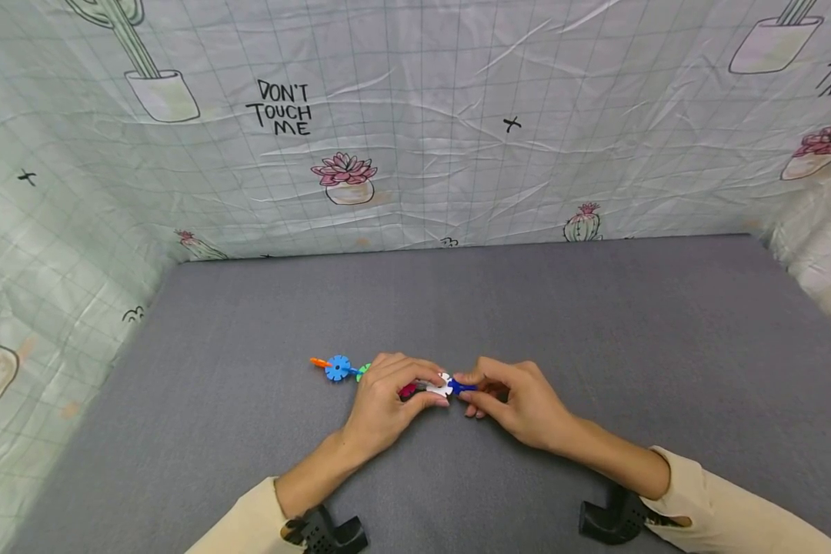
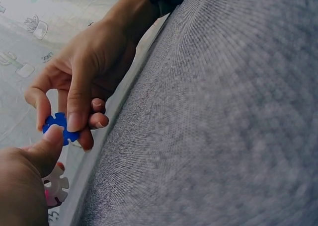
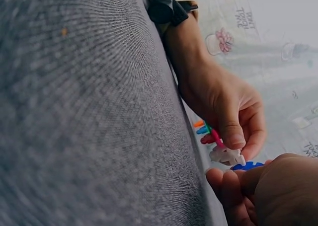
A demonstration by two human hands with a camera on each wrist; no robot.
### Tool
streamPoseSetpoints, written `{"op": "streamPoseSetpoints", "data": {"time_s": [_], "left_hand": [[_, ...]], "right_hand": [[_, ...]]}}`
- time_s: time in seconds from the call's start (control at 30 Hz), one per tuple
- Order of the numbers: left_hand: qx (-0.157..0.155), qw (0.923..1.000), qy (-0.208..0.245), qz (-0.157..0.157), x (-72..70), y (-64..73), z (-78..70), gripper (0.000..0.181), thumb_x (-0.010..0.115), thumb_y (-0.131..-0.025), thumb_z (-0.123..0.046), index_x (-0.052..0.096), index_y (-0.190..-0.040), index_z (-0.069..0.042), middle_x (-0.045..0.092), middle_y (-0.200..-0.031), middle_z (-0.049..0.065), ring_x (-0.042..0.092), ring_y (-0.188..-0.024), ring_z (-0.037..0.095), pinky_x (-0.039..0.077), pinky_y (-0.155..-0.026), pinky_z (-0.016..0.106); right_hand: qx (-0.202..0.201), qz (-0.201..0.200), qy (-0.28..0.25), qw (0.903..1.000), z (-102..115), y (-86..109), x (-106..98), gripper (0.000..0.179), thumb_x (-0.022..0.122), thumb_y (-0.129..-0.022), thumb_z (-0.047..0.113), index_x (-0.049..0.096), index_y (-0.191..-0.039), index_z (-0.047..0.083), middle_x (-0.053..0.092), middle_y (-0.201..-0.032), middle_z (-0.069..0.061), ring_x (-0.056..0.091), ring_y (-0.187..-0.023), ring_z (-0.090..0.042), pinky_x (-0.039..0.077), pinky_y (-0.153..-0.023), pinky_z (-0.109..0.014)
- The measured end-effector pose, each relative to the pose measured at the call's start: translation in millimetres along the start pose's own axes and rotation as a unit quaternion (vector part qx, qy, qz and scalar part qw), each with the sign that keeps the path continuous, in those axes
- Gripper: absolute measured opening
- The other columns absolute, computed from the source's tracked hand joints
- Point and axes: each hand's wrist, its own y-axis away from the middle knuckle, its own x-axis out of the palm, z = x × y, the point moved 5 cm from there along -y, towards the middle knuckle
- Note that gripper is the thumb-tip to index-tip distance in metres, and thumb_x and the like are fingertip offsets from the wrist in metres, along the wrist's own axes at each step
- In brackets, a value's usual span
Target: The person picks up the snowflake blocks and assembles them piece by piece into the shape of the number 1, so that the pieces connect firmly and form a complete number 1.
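My left hand (image 1: 384, 396) pinches a white notched disc (image 1: 440, 387) between thumb and fingers, at the right end of a chain of interlocking plastic discs. Opposite it, my right hand (image 1: 522, 404) pinches a dark blue notched disc (image 1: 458, 386) by its edge. In the right wrist view, the blue disc's edge meets the white disc (image 3: 224, 155). Leftward from my left hand, the chain shows a green disc (image 1: 363, 374), a light blue disc (image 1: 338, 368) and an orange disc (image 1: 319, 362). A crimson disc (image 1: 407, 392) peeks out under my left fingers; other links are hidden.
The chain and both hands are over a grey cloth-covered table (image 1: 526, 308). Behind and beside it hangs a pale curtain (image 1: 429, 154) with printed cactus pots. Black camera mounts sit at the left wrist (image 1: 328, 531) and the right wrist (image 1: 612, 519).
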Motion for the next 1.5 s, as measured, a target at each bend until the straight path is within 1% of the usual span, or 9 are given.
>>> {"op": "streamPoseSetpoints", "data": {"time_s": [0.23,0.4,0.6,0.87,1.03,1.13,1.3,1.4,1.5], "left_hand": [[-0.015,0.9999,-0.003,0.000,-1.1,1.3,1.8,0.025,0.086,-0.064,-0.015,0.071,-0.084,-0.013,0.072,-0.091,-0.003,0.063,-0.080,0.008,0.042,-0.073,0.029],[-0.032,0.9995,-0.008,-0.005,-2.4,2.0,2.7,0.025,0.086,-0.063,-0.016,0.072,-0.084,-0.014,0.072,-0.090,-0.005,0.063,-0.079,0.008,0.041,-0.072,0.028],[-0.033,0.9992,-0.020,-0.007,-2.7,1.6,2.5,0.027,0.087,-0.062,-0.019,0.072,-0.084,-0.014,0.071,-0.085,-0.006,0.062,-0.075,0.007,0.041,-0.072,0.027],[-0.032,0.9986,-0.041,-0.007,-2.9,1.7,2.5,0.033,0.087,-0.063,-0.022,0.071,-0.091,-0.013,0.071,-0.085,-0.006,0.061,-0.074,0.009,0.040,-0.070,0.028],[-0.020,0.9988,-0.045,0.005,-2.3,0.5,1.3,0.035,0.086,-0.066,-0.023,0.070,-0.095,-0.012,0.071,-0.099,-0.003,0.063,-0.086,0.012,0.040,-0.075,0.031],[-0.022,0.9989,-0.042,0.007,-3.4,-0.9,-0.6,0.036,0.085,-0.067,-0.024,0.069,-0.097,-0.012,0.069,-0.104,-0.001,0.062,-0.091,0.013,0.040,-0.076,0.032],[-0.035,0.9983,-0.045,0.005,-10.4,-4.7,-3.4,0.032,0.084,-0.072,-0.022,0.069,-0.099,-0.011,0.069,-0.104,0.000,0.061,-0.092,0.015,0.039,-0.074,0.032],[-0.049,0.9974,-0.053,0.007,-19.4,-9.8,-3.1,0.033,0.083,-0.074,-0.020,0.068,-0.102,-0.010,0.068,-0.099,0.001,0.060,-0.089,0.017,0.039,-0.073,0.032],[-0.066,0.9957,-0.064,0.013,-32.5,-15.0,-0.3,0.034,0.083,-0.074,-0.017,0.068,-0.104,-0.009,0.068,-0.097,0.001,0.060,-0.088,0.016,0.041,-0.076,0.032]], "right_hand": [[0.008,0.006,-0.002,0.9999,-0.7,-3.3,1.3,0.022,0.069,-0.077,-0.017,0.062,-0.089,0.000,0.070,-0.082,-0.015,0.065,-0.057,-0.013,0.051,-0.048,-0.022],[0.020,0.015,-0.029,0.9993,-3.7,-4.9,1.4,0.016,0.067,-0.081,-0.013,0.063,-0.091,-0.001,0.071,-0.085,-0.016,0.067,-0.060,-0.014,0.053,-0.050,-0.024],[0.043,0.035,-0.041,0.9976,-5.3,-5.8,2.0,0.014,0.064,-0.085,-0.011,0.062,-0.093,0.000,0.071,-0.093,-0.016,0.068,-0.063,-0.014,0.054,-0.054,-0.026],[0.058,0.016,-0.027,0.9979,-5.3,-7.1,3.1,0.018,0.066,-0.083,-0.011,0.062,-0.097,0.000,0.070,-0.082,-0.013,0.067,-0.061,-0.015,0.054,-0.052,-0.027],[0.067,-0.002,0.008,0.9977,7.8,-12.1,1.0,0.025,0.066,-0.079,-0.018,0.062,-0.098,-0.003,0.068,-0.073,-0.013,0.066,-0.057,-0.019,0.053,-0.049,-0.029],[0.085,-0.006,0.024,0.9961,8.5,-11.4,0.7,0.025,0.066,-0.080,-0.017,0.063,-0.099,-0.001,0.067,-0.070,-0.011,0.065,-0.056,-0.019,0.053,-0.048,-0.031],[0.135,-0.004,0.020,0.9907,-5.8,-4.4,0.9,0.025,0.065,-0.086,-0.008,0.063,-0.106,0.007,0.069,-0.072,-0.005,0.066,-0.059,-0.015,0.054,-0.052,-0.030],[0.157,-0.005,0.015,0.9875,-12.2,-1.6,0.3,0.025,0.065,-0.088,-0.003,0.063,-0.108,0.012,0.070,-0.076,-0.003,0.066,-0.061,-0.013,0.054,-0.054,-0.029],[0.165,-0.005,0.018,0.9862,-14.4,-1.1,-0.7,0.024,0.065,-0.090,0.000,0.063,-0.109,0.014,0.070,-0.078,-0.001,0.066,-0.060,-0.011,0.054,-0.054,-0.028]]}}
